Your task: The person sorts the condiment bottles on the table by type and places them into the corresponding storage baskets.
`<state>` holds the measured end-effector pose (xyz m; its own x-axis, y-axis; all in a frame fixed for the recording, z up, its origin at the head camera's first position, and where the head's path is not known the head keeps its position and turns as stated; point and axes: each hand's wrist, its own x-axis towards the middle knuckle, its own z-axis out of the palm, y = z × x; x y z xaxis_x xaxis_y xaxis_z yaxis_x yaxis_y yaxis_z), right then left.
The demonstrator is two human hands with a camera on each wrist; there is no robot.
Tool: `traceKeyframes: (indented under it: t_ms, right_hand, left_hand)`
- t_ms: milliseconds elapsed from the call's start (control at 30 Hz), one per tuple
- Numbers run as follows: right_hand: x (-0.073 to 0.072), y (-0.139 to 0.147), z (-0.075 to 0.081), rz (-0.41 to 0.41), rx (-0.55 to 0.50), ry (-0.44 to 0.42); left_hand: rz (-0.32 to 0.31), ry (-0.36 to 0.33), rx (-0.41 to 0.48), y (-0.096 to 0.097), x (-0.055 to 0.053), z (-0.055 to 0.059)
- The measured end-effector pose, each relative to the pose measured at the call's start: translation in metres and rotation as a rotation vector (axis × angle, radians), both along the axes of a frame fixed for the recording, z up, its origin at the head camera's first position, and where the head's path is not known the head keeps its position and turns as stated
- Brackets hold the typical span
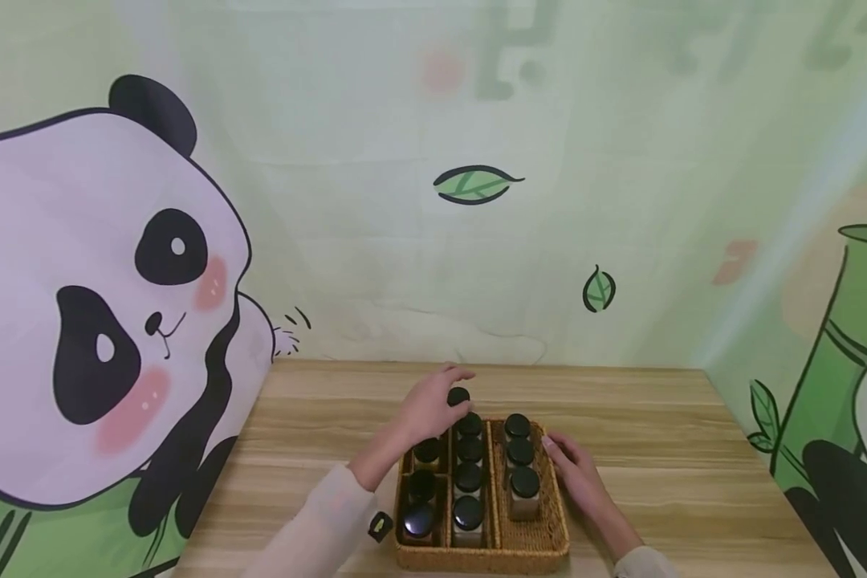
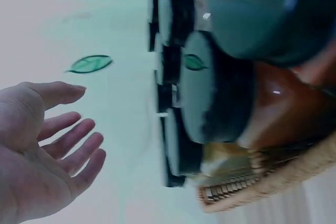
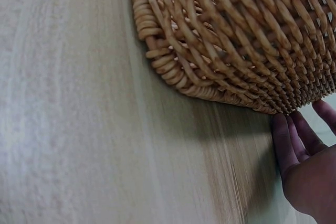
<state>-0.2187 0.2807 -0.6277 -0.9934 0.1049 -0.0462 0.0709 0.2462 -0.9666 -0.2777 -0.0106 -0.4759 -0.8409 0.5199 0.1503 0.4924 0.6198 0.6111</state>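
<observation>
A woven basket [image 1: 486,557] with dividers stands on the table, holding several clear jars with black lids. My left hand [image 1: 433,405] is over the basket's far left end, its thumb and fingers spread around a black-lidded jar [image 1: 458,396] in the head view. In the left wrist view this hand [image 2: 47,150] is open with an empty palm, apart from the nearest jar lid [image 2: 197,87]. My right hand [image 1: 578,474] rests on the basket's right side. Its fingertips touch the lower part of the woven wall [image 3: 231,51] in the right wrist view.
Three jars [image 1: 524,484] stand in the basket's right compartment, with bare woven floor around them. A small black object [image 1: 380,526] is beside the left sleeve. The wooden table [image 1: 665,449] meets a cloth backdrop [image 1: 361,241] printed with pandas and leaves.
</observation>
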Motion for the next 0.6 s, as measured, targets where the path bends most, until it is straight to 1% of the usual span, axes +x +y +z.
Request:
traceKeyframes:
  t_ms: [100,267,333,467,533,600]
  right_hand:
    - [0.001,0.0,0.0,-0.006,0.001,0.003]
    - [0.0,0.001,-0.002,-0.007,0.002,0.007]
    - [0.001,0.0,0.002,0.001,-0.003,0.003]
    - [0.01,-0.004,0.023,0.018,-0.003,-0.006]
    - [0.01,-0.004,0.023,0.02,0.008,-0.004]
    - [0.007,-0.003,0.017,0.01,0.025,0.007]
  left_hand:
    - [0.015,-0.015,0.024,-0.002,-0.008,-0.011]
    - [0.036,0.032,-0.022,-0.002,-0.018,-0.031]
    - [0.052,0.035,-0.049,-0.003,-0.02,-0.037]
    - [0.082,0.015,-0.084,-0.003,-0.025,-0.046]
    - [0.09,0.003,-0.092,-0.003,-0.027,-0.049]
    - [0.091,-0.004,-0.091,-0.003,-0.029,-0.052]
